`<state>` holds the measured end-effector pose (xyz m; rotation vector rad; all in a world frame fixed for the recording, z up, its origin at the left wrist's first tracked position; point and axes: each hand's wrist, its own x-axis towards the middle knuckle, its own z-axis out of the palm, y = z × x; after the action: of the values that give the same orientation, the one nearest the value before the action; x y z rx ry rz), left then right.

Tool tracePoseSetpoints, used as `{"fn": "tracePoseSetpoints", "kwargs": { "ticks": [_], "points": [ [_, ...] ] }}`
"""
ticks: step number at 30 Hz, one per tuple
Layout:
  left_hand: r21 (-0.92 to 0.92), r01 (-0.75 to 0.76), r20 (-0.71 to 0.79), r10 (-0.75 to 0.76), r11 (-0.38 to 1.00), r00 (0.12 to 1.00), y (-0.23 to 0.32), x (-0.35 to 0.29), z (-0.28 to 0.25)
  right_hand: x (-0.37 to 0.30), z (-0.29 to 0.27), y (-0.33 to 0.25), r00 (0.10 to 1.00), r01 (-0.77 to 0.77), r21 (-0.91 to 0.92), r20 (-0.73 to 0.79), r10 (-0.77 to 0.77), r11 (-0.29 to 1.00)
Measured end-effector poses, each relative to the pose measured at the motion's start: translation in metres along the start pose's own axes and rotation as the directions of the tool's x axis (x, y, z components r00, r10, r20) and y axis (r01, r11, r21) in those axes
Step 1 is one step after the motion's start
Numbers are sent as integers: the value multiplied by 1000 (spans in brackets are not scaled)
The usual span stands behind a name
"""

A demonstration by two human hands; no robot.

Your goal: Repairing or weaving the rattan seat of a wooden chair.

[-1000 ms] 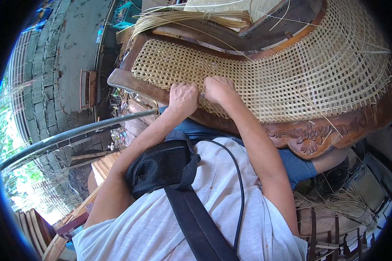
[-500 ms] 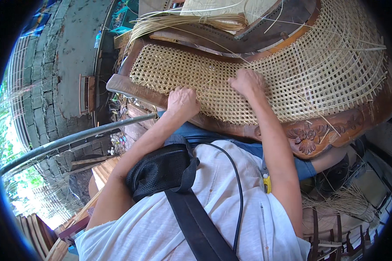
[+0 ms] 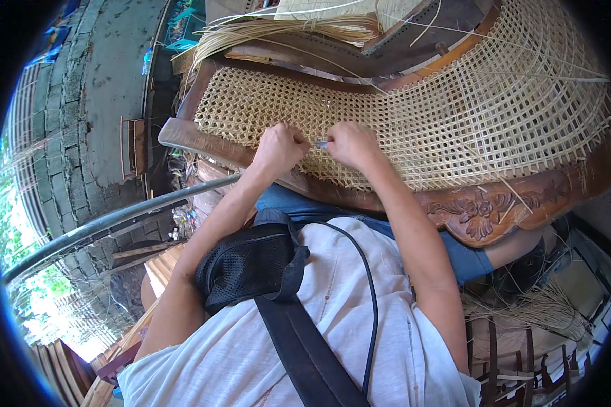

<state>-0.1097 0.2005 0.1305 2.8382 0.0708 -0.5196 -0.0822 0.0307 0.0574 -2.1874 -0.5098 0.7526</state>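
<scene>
A cane panel [image 3: 448,115] woven in an open lattice is set in a curved brown wooden chair frame [image 3: 478,220] with flower carving along its near edge. Over the panel's narrower left part, my left hand [image 3: 280,146] is closed, its fingertips pinched on something too small to make out. My right hand [image 3: 354,145] is closed just to its right. From its fingers a small thin metal tool [image 3: 321,144] points toward my left hand; most of the tool is hidden in the grip. The panel's edge rests over my lap.
A bundle of loose cane strands [image 3: 299,28] lies across the frame's far side. Long strands trail over the panel's right part. A metal pole [image 3: 122,211] runs at the left. More strands [image 3: 536,308] lie on the floor at lower right.
My right hand has moved left, close beside my left hand, and the thin metal tool now shows between them. My left hand has stayed near its place.
</scene>
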Motion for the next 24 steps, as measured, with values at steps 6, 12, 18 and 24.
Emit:
{"fn": "tracePoseSetpoints", "kwargs": {
  "ticks": [6, 12, 18, 24],
  "points": [
    [64, 34, -3, -34, 997, 999, -4, 7, -3, 5, 6, -19, 994, 84, -122, -60, -92, 989],
    [117, 61, 33, -66, 991, 997, -1, 12, -7, 12, 10, -29, 992, 108, -150, -42, -116, 983],
    [309, 122, 83, -154, 943, 985, 12, 10, -2, 14, -7, -24, 997, 78, -108, 9, -77, 991],
    [368, 138, 72, -177, 919, 982, 16, 10, 6, 21, -16, -29, 990, 4, -158, 139, 19, 987]
  ]
}}
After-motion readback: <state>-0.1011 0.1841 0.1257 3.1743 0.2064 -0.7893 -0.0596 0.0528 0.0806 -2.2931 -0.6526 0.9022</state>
